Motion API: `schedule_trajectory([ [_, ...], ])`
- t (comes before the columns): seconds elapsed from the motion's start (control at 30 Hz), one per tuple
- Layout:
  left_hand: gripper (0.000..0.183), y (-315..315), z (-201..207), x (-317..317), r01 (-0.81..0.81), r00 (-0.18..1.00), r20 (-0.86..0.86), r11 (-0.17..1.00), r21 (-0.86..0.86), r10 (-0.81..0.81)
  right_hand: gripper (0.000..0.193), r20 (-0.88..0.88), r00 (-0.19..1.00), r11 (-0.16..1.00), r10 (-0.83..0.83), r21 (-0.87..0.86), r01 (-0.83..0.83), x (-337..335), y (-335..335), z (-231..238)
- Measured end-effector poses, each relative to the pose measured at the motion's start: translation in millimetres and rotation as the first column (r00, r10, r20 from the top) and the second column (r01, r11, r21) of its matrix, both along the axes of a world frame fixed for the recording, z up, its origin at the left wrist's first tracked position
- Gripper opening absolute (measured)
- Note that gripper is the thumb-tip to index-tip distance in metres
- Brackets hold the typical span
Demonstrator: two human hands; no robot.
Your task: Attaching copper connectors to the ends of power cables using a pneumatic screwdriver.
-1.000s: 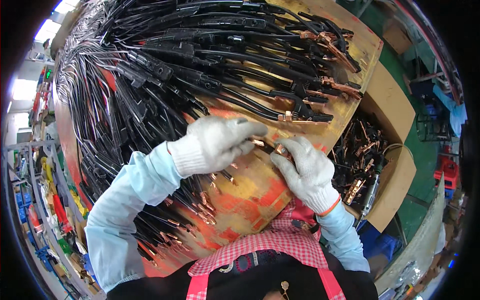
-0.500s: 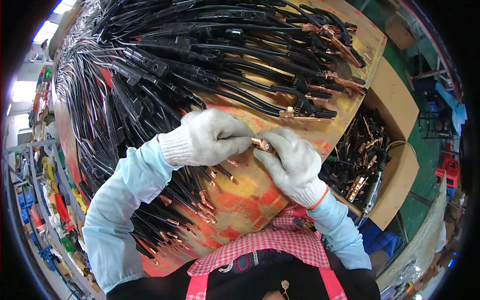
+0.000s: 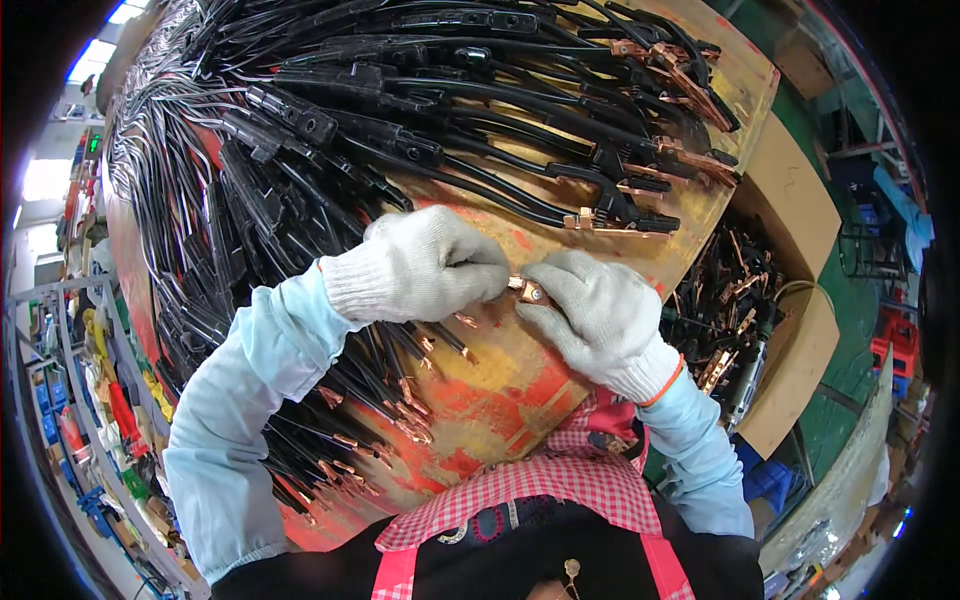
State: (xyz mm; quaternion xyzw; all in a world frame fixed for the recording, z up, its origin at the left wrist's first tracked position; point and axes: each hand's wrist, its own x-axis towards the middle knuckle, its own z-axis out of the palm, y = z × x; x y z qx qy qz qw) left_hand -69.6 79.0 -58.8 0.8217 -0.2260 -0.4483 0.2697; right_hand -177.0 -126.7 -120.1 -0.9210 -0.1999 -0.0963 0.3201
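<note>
Both my hands wear white knitted gloves and meet above the middle of the table. Fingers of my right hand (image 3: pixel 600 318) pinch a small copper-coloured electrode holder part (image 3: pixel 531 292) with a screw in it; the rest of it is hidden in the glove. Facing it, my left hand (image 3: pixel 425 268) is closed, and a short bare copper wire end (image 3: pixel 515 282) shows at its fingertips, against the copper part. The cable behind that end is hidden by the glove. Beneath my left hand, several black cables (image 3: pixel 385 365) end in bare copper strands.
Black-handled electrode holders with copper jaws (image 3: pixel 610 222) cover the far side of the worn yellow-red table (image 3: pixel 505 405). At its right edge, a cardboard box (image 3: pixel 790 210) holds many holder parts (image 3: pixel 735 290). A power screwdriver (image 3: pixel 748 385) hangs by the box.
My right hand has shifted slightly right and down with the copper part. My left hand has risen a little, and more bare wire shows between the gloves.
</note>
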Motion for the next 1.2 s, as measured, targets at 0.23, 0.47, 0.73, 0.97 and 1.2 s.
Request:
schedule_trajectory([
  [0.23, 0.026, 2.9, -2.4, 0.1, 0.087, 0.991, 0.109, 0.994, -0.063, -0.080, 0.043, -0.421, 0.907, 0.981, -0.002, 0.174, 0.083, -10.7, -7.0, 15.2],
  [0.47, 0.034, 6.7, -4.0, -3.8, 0.179, 0.951, 0.260, 0.984, -0.015, -0.169, 0.052, -0.666, 0.741, 0.995, 0.085, 0.090, -0.033, 6.3, -8.3, 31.9],
  [0.73, 0.026, 6.5, -8.2, 0.5, 0.084, 0.994, 0.084, 0.990, -0.112, -0.075, 0.024, -0.227, 0.972, 0.998, 0.064, 0.038, -0.057, -14.3, -8.3, -2.2],
  [0.97, 0.024, 10.8, -19.9, -4.3, 0.137, 0.972, 0.214, 0.971, -0.194, -0.094, 0.022, -0.237, 0.970, 0.999, 0.052, 0.005, -0.053, 9.9, 13.3, -12.3],
  [1.2, 0.024, 9.5, -8.6, 5.6, 0.186, 0.982, 0.042, 0.978, -0.092, -0.183, 0.012, -0.198, 0.953, 0.965, 0.228, 0.173, -0.195, 11.4, 7.6, -16.6],
])
